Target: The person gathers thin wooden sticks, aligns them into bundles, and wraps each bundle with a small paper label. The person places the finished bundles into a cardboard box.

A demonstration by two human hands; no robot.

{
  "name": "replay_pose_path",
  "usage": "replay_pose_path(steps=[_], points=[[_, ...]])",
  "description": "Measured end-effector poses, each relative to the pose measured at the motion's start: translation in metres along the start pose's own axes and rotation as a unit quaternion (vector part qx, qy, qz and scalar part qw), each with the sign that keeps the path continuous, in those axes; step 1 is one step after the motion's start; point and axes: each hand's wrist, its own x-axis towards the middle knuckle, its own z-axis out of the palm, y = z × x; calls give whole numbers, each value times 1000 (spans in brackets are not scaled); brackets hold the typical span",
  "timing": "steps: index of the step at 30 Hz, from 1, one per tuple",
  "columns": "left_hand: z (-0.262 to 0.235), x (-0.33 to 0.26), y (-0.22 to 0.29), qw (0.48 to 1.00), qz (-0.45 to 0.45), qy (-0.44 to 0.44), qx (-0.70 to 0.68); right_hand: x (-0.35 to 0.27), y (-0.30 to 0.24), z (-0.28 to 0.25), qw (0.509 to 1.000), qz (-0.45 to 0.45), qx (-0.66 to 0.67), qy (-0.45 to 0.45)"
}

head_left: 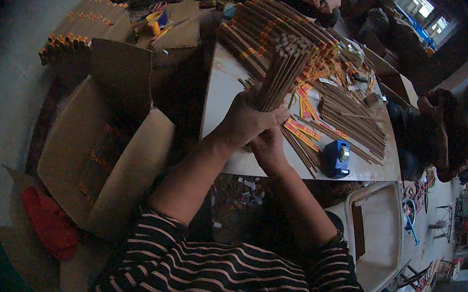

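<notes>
Head view: clasping stick bundle in curled left hand and right hand, possibly spilling it onto near table if loosening

White plastic chair; red bundle

Windows glow at upper right; light is dim over pale floor and table.

White table, banded stick bundles, loose sticks, red-yellow labels, blue tape dispenser
</notes>
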Motion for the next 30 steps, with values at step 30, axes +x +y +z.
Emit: replay_pose_path(steps=[30], points=[[-32, -39, -69, 909, -190, 173, -328, -77, -26, 33, 939, 293, -176, -33]])
